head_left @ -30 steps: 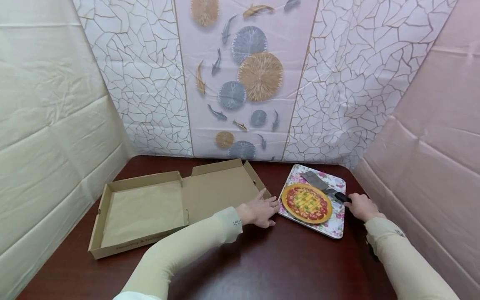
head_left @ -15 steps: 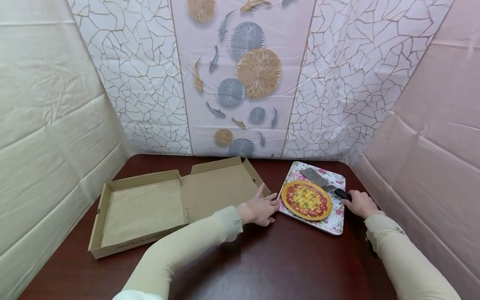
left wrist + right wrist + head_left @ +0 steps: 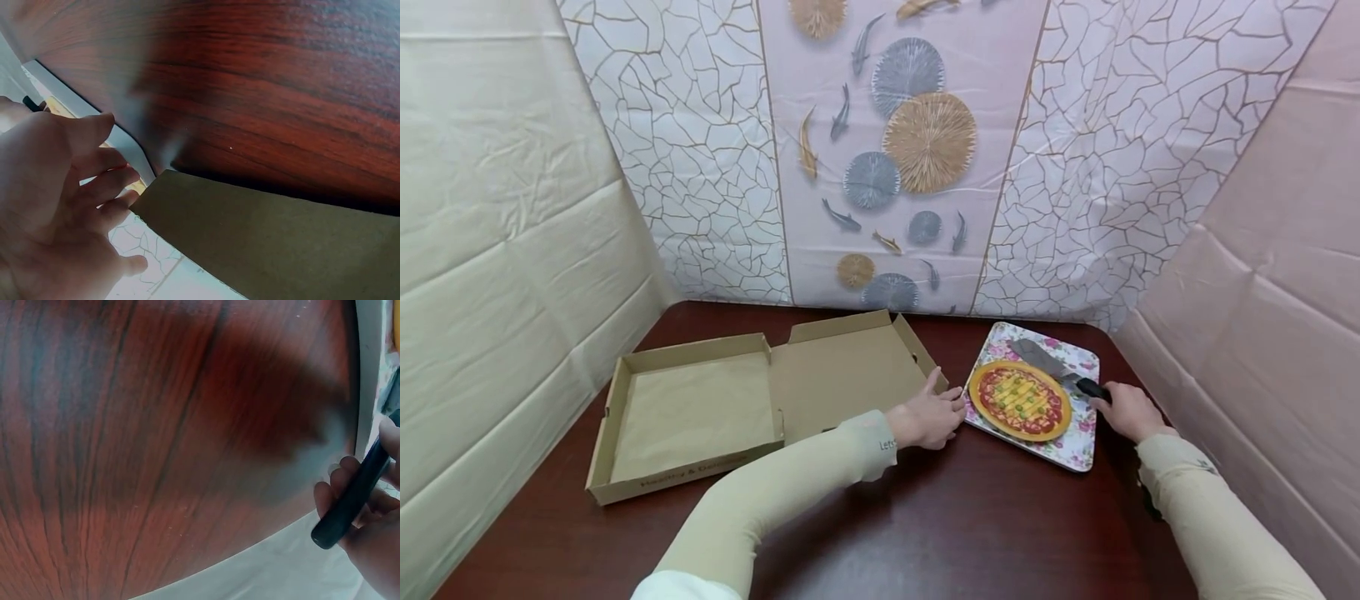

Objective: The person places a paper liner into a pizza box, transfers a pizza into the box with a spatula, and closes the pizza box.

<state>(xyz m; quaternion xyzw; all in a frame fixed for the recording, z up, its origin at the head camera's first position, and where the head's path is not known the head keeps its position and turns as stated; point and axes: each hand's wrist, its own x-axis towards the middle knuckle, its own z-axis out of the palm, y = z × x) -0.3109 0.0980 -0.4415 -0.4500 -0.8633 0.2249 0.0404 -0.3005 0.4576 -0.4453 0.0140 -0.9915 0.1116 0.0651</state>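
Observation:
A round toy-like pizza [image 3: 1021,400] with a yellow crust lies on a white floral tray [image 3: 1079,450] at the right of the table. My right hand [image 3: 1133,410] grips the black handle of a spatula [image 3: 1036,357], whose wide grey blade lies over the tray along the pizza's far right side. In the right wrist view the handle [image 3: 350,500] shows with fingers and thumb curled round it. My left hand [image 3: 928,418] reaches to the tray's left edge with fingers spread, holding nothing. Its fingertips are right by the tray edge and the box lid's corner [image 3: 167,187].
An open cardboard pizza box [image 3: 700,408] stands at the left, its lid [image 3: 850,367] folded out to the right toward the tray. Dark wooden table [image 3: 955,533] lies in front. Cloth walls [image 3: 1232,325] rise close at the back and both sides.
The head view has shifted slightly. The spatula blade looks narrower and more tilted beside the pizza. My left hand stays at the tray's left edge.

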